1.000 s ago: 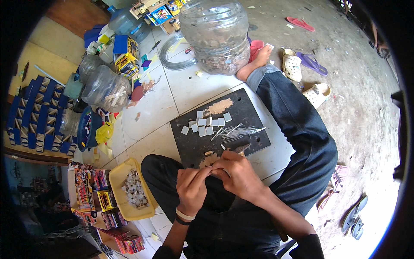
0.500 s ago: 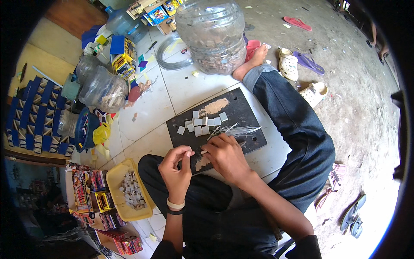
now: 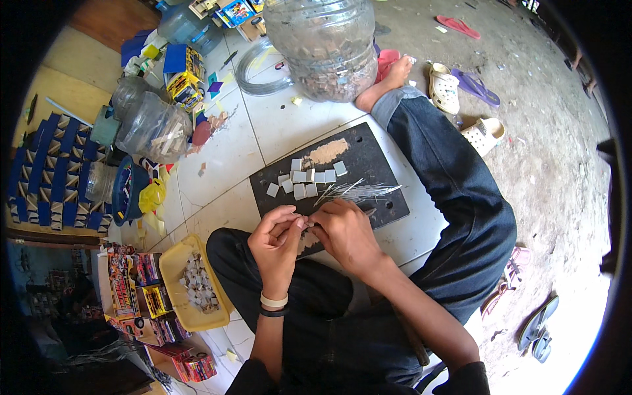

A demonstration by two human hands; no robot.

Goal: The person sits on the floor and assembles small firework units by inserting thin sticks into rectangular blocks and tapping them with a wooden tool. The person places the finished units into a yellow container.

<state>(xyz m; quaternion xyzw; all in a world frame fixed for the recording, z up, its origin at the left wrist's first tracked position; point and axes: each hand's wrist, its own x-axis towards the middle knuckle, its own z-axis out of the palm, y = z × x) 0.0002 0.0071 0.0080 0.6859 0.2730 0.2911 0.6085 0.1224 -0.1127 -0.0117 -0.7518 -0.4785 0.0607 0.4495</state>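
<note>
White floor tiles (image 3: 283, 131) spread beneath the black board (image 3: 368, 158) in front of you. Your left hand (image 3: 276, 243) and right hand (image 3: 345, 234), apart half a second ago, have come together, fingertips pinched on a small pale piece (image 3: 308, 222) mostly hidden between them, so both now seem to work on it; just beyond your right hand lie thin wires (image 3: 359, 192), ahead of both hands loose grey blocks (image 3: 299, 176), and farther off a clear plastic jug (image 3: 322, 46).
</note>
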